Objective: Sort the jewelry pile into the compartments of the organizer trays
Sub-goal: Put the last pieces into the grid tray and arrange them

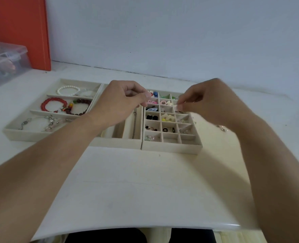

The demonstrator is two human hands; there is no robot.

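Both hands hover over the far part of a white table (145, 186), fingers curled inward toward each other. The left hand (120, 100) pinches thumb against fingertips above the seam between the middle and right trays; whatever it holds is too small to make out. The right hand (206, 100) is blurred, its fingertips drawn together over the far right corner of the grid tray (171, 146); I cannot tell whether it grips anything. Three cream organizer trays sit side by side, touching. The left tray (27, 135) has three long compartments: the far one holds a white pearl bracelet (68, 90), the middle one a red bead bracelet (53, 104) and a dark brown bead bracelet (80, 106), the near one a silver chain bracelet (38, 122). The middle tray (113, 143), with long channels, is mostly hidden by the left forearm; a thin chain (135, 120) lies in its right channel. The grid tray has many small square cells, several holding earrings, among them a black pair (152, 117) and a pale yellow flower piece (168, 117). A few small silver pieces (221, 128) lie loose on the table just right of the grid tray, below the right hand. Open tabletop stretches from the trays to the near rounded edge. At far left stand a clear plastic box (6, 62) and an orange panel (22, 30), against a pale wall.
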